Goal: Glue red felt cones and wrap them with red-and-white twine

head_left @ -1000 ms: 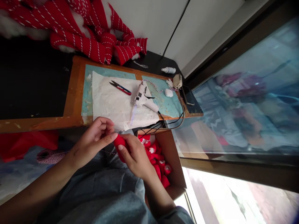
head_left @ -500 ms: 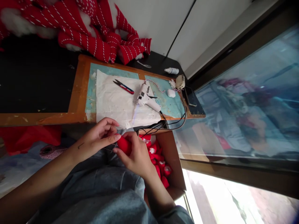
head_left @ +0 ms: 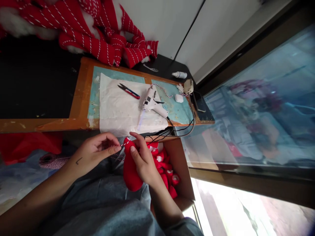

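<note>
And the left hand (head_left: 97, 149) pinches striped twine (head_left: 125, 143), thin, probably limp. Just right of it, the red pouch (head_left: 133, 177) sits in the right hand's (head_left: 144, 160) grip: seemingly light, squashy, best held near that partly hidden top.

The left grip (head_left: 99, 150) pinches just beside the curled right grip (head_left: 145, 163), both forearms (head_left: 55, 180) angled inward.
</note>
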Action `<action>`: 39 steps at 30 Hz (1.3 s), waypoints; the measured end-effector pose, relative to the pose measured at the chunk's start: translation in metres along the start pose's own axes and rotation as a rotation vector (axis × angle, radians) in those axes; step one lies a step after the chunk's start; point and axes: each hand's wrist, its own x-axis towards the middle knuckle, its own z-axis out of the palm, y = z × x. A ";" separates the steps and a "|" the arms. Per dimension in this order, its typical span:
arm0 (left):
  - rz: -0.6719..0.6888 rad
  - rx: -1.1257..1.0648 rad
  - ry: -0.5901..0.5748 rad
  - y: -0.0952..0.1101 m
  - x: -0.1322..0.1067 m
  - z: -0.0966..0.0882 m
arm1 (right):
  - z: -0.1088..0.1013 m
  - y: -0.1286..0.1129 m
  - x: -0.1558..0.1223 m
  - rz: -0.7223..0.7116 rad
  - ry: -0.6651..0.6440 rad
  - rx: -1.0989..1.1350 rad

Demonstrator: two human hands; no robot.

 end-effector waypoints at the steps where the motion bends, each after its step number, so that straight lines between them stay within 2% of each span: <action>1: 0.006 -0.012 0.004 0.000 0.000 0.001 | 0.002 0.002 0.000 0.027 -0.002 0.056; 5: -0.035 -0.142 -0.029 0.004 0.000 0.007 | 0.007 0.007 0.003 0.096 -0.062 0.341; 10: -0.096 -0.251 -0.171 0.010 0.001 0.011 | 0.007 0.010 0.007 0.169 -0.219 0.577; 13: -0.048 -0.183 -0.145 0.010 0.002 0.009 | 0.004 0.010 0.006 0.133 -0.225 0.508; 18: 0.018 0.003 0.004 0.011 0.001 0.004 | 0.003 0.010 0.006 0.030 -0.032 0.149; 22: 0.056 0.087 0.149 0.020 -0.005 0.006 | 0.005 0.009 0.009 0.054 0.060 0.042; 25: 0.089 0.138 0.201 0.027 -0.011 0.007 | 0.006 0.007 0.011 0.048 0.099 0.005; 32: 0.147 0.136 0.262 0.025 -0.012 0.006 | 0.005 0.004 0.010 0.024 0.035 0.049; 39: 0.100 -0.027 0.189 0.014 -0.008 0.010 | 0.006 0.004 0.007 0.029 -0.069 0.117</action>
